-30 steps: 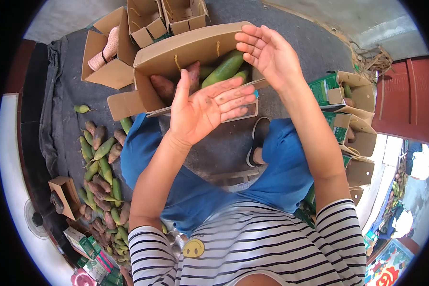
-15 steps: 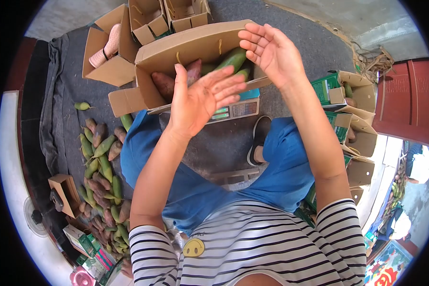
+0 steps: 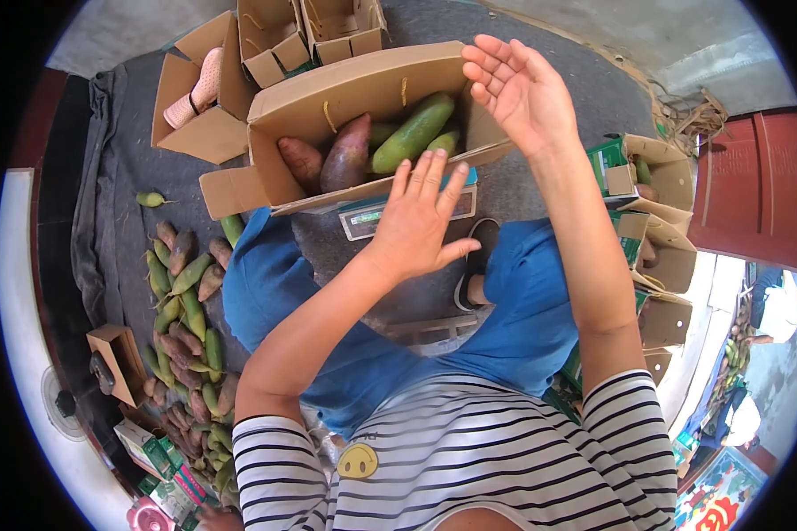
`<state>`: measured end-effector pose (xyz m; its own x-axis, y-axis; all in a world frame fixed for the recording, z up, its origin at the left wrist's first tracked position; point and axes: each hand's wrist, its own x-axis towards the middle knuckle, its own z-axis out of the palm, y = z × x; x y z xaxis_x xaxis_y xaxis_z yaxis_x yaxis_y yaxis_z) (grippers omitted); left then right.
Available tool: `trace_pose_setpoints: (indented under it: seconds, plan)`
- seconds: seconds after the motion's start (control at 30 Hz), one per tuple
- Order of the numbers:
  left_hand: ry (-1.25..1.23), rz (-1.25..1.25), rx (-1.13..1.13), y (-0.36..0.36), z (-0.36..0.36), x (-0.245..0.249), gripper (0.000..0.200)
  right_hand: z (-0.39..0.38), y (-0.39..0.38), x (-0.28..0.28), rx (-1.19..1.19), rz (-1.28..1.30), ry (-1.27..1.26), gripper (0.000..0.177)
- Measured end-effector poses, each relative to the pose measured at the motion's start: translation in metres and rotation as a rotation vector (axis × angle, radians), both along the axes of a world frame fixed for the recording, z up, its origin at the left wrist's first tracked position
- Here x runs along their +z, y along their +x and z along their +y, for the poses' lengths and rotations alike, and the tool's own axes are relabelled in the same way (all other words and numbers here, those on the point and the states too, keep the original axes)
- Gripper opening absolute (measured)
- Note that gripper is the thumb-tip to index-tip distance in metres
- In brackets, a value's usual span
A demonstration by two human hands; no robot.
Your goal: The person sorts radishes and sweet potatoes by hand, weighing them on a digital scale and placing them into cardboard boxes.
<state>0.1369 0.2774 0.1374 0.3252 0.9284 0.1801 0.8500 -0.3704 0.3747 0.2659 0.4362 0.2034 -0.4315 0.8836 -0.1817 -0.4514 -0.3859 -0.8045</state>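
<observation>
My left hand (image 3: pixel 419 219) is open, back upward and fingers spread, with fingertips at the front rim of a long cardboard box (image 3: pixel 283 96). My right hand (image 3: pixel 530 99) is open too, palm turned inward, beside the box's right end. Inside the box lie a large green radish (image 3: pixel 413 133) and two reddish-purple radishes, one upright-leaning (image 3: pixel 346 152) and one at the left end (image 3: pixel 300 163). More green ones show partly behind and below. Under the box is a scale (image 3: pixel 360 225) with a lit display, partly covered by my left hand.
Green and reddish radishes (image 3: pixel 191 314) are piled on the dark cloth at left. Cardboard boxes stand behind, one with a pink mesh-like roll (image 3: pixel 208 75). More green-sided boxes (image 3: pixel 664 243) line the right. Two people (image 3: pixel 778 305) are at far right.
My left hand has turned from palm showing to back upward and moved right and down, uncovering the radishes. My right hand has shifted slightly right.
</observation>
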Motion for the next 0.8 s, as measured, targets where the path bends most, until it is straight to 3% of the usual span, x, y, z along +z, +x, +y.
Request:
trace_pose_setpoints:
  seconds: [0.13, 0.23, 0.27, 0.33, 0.43, 0.53, 0.63, 0.8]
  plan:
    - [0.024, -0.004, -0.143, -0.003, 0.003, 0.004, 0.086, 0.003, 0.004, 0.001, -0.01, -0.005, 0.009, 0.037]
    - [-0.088, -0.187, -0.331, 0.0, -0.003, -0.002, 0.082, 0.005, 0.006, -0.004, 0.026, 0.024, -0.008, 0.039]
    - [-0.296, -0.203, -0.354, 0.005, -0.01, -0.002, 0.078, 0.007, 0.01, -0.005, 0.043, 0.044, -0.011, 0.039]
    - [-0.42, -0.072, -0.421, 0.006, -0.012, 0.004, 0.071, 0.011, 0.011, -0.009, 0.104, 0.103, -0.024, 0.039]
    - [0.083, 0.024, -0.235, 0.0, -0.002, 0.0, 0.059, 0.009, 0.011, -0.007, 0.103, 0.102, -0.023, 0.038]
    - [0.364, 0.266, 0.004, -0.005, 0.004, -0.012, 0.055, 0.01, 0.012, -0.007, 0.088, 0.083, -0.015, 0.038]
    - [0.336, 0.392, 0.11, -0.014, 0.002, -0.043, 0.057, 0.01, 0.012, -0.006, 0.096, 0.098, -0.027, 0.036]
    - [0.515, 0.535, 0.119, -0.027, 0.018, -0.066, 0.057, 0.015, 0.027, 0.001, -0.044, 0.077, -0.028, 0.035]
